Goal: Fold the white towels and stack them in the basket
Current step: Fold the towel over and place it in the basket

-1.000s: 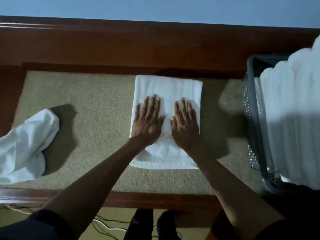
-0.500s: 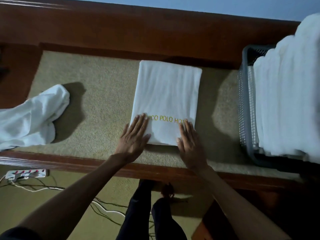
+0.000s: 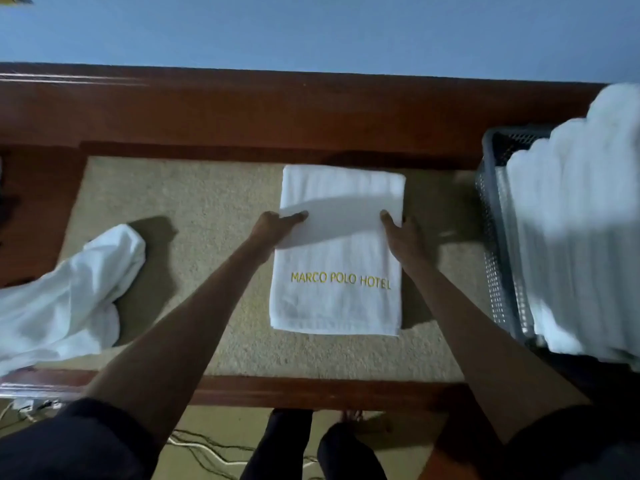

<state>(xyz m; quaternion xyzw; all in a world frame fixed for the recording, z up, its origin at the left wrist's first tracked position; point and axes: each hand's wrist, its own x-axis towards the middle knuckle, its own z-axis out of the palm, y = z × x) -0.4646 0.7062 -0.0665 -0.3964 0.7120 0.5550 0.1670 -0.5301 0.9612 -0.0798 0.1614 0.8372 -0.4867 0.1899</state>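
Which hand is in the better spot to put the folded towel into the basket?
Probably the right. The right hand grips the edge of the folded towel nearest the basket, which stands to the right; the left hand holds the far side.

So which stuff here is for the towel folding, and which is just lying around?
For the job: folded towel, held at its sides by the left hand and right hand; crumpled towel; basket; stacked towels in it.
Just lying about: cables on the floor.
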